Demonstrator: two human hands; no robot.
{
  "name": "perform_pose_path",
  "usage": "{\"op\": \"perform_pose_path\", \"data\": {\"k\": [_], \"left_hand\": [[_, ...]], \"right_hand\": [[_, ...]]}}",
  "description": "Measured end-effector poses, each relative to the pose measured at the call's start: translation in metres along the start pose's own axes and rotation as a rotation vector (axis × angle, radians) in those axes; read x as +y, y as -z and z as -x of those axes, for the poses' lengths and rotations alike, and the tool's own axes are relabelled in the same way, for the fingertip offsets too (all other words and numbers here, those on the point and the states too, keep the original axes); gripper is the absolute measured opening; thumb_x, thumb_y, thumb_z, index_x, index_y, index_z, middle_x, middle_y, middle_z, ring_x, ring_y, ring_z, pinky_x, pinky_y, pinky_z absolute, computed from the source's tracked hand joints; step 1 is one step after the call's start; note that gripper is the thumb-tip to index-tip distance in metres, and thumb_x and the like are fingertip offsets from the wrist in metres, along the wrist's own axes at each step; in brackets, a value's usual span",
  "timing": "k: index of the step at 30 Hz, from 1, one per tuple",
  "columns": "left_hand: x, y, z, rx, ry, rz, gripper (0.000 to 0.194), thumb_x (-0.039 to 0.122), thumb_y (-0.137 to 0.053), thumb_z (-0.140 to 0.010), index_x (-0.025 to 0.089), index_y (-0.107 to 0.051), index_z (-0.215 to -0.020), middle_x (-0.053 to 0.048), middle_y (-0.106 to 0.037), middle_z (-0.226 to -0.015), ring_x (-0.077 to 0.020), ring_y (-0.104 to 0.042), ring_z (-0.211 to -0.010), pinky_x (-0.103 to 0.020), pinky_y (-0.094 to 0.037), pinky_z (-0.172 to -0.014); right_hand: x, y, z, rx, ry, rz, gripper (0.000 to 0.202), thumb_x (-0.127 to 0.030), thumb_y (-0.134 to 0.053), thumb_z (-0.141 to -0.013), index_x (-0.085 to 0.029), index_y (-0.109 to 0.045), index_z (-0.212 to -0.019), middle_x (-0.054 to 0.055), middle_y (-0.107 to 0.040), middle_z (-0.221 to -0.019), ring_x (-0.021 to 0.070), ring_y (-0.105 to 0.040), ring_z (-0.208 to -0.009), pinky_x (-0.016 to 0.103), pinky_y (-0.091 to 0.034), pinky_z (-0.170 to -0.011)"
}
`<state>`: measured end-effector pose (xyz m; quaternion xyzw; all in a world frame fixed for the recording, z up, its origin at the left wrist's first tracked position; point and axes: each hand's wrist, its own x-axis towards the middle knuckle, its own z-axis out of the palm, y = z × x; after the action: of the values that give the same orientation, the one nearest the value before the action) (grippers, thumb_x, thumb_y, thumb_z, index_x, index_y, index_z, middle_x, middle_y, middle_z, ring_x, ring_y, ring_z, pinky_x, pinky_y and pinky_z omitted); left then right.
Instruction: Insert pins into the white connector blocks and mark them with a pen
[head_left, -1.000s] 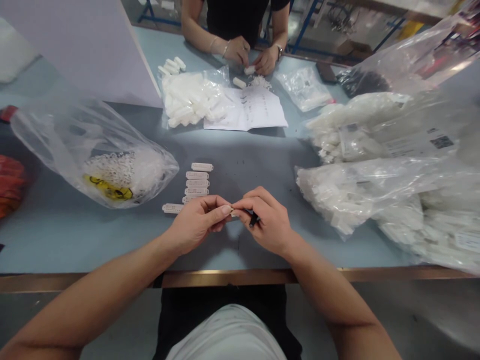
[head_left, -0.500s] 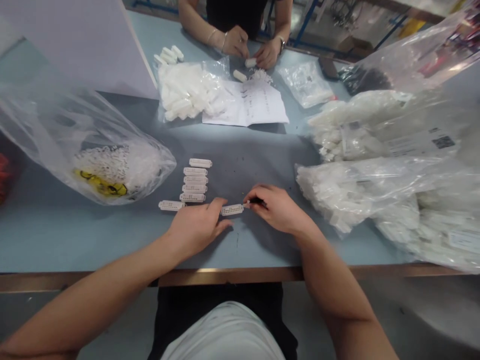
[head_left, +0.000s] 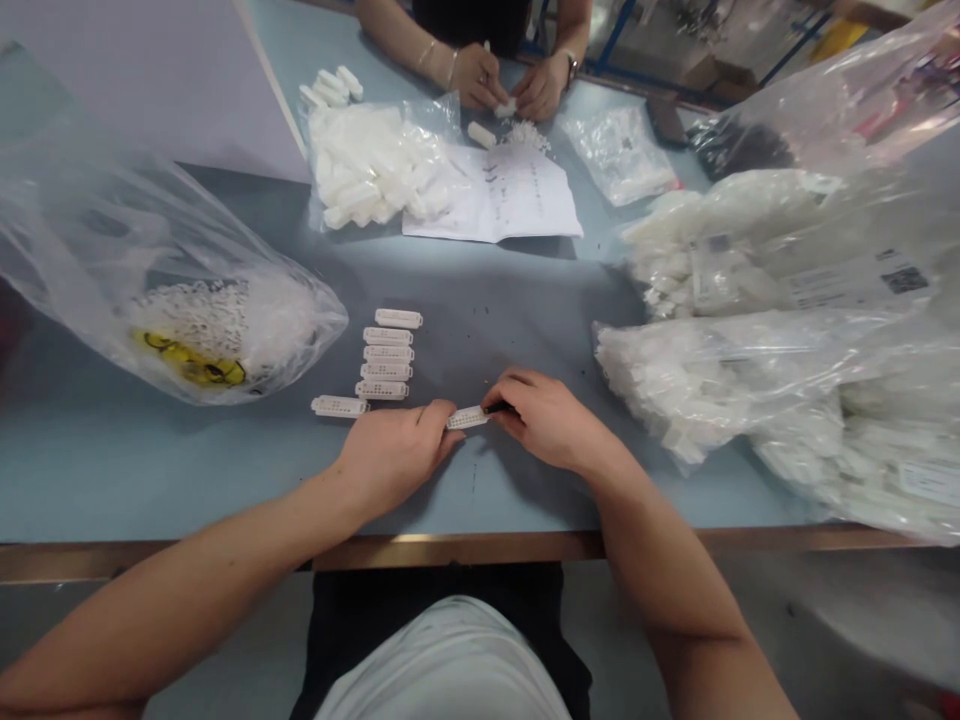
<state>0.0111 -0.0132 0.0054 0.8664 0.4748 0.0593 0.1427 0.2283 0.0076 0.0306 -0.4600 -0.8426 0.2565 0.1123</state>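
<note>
My left hand (head_left: 397, 445) is closed on the left end of a white plastic connector housing (head_left: 466, 418) with rows of small holes, pinching it between thumb and fingers. At that piece's right end, my right hand (head_left: 546, 418) is closed around a thin dark tool (head_left: 498, 407) whose tip meets the housing. The rest of the tool is hidden by my fingers. Left of the held piece, several similar white housings (head_left: 385, 353) lie stacked in a column on the table. Another housing (head_left: 339, 406) lies lower left, beside my left hand.
A clear bag of small white parts (head_left: 277, 320) lies left, with yellow showing through. Large bags of white pieces (head_left: 675, 390) fill the right side. Across the table (head_left: 225, 480), a co-worker's hands (head_left: 544, 88) work behind a paper sheet (head_left: 525, 205) and a bag of white pieces (head_left: 367, 165).
The housing has tilted slightly, and my left fingers have closed on its end. My right hand's dark tool has moved left onto its right end. The small pale bit at the tool tip no longer shows.
</note>
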Motion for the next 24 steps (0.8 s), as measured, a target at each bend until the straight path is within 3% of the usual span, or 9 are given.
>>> {"op": "perform_pose_path", "data": {"k": [14, 19, 24], "left_hand": [[0.0, -0.001, -0.002, -0.026, -0.028, -0.057, 0.041, 0.045, -0.036, -0.094, 0.016, -0.063, -0.101, -0.01, -0.068, -0.071, -0.0213, -0.061, -0.056, -0.028, -0.026, -0.046], [-0.001, 0.0, -0.002, -0.019, -0.001, -0.025, 0.04, 0.045, -0.039, -0.093, 0.015, -0.062, -0.107, -0.012, -0.07, -0.077, -0.0227, -0.063, -0.061, -0.027, -0.032, -0.048], [-0.003, 0.001, -0.001, -0.016, 0.015, -0.067, 0.043, 0.047, -0.035, -0.094, 0.016, -0.06, -0.108, -0.011, -0.071, -0.08, -0.0234, -0.066, -0.065, -0.027, -0.035, -0.049]], "right_hand": [[0.009, 0.001, -0.012, -0.076, -0.28, -0.405, 0.004, -0.022, -0.065, -0.076, -0.018, -0.064, -0.078, -0.004, -0.062, -0.069, 0.0098, -0.052, -0.063, 0.021, -0.037, -0.055], [0.01, 0.006, -0.006, 0.055, -0.167, -0.409, 0.011, -0.024, -0.06, -0.082, -0.02, -0.068, -0.089, -0.001, -0.067, -0.08, 0.0118, -0.059, -0.072, 0.023, -0.043, -0.065], [0.007, 0.008, 0.006, 0.09, 0.142, -0.022, 0.026, -0.017, -0.054, -0.085, -0.025, -0.07, -0.104, 0.001, -0.066, -0.085, 0.0106, -0.059, -0.073, 0.022, -0.041, -0.065]]}}
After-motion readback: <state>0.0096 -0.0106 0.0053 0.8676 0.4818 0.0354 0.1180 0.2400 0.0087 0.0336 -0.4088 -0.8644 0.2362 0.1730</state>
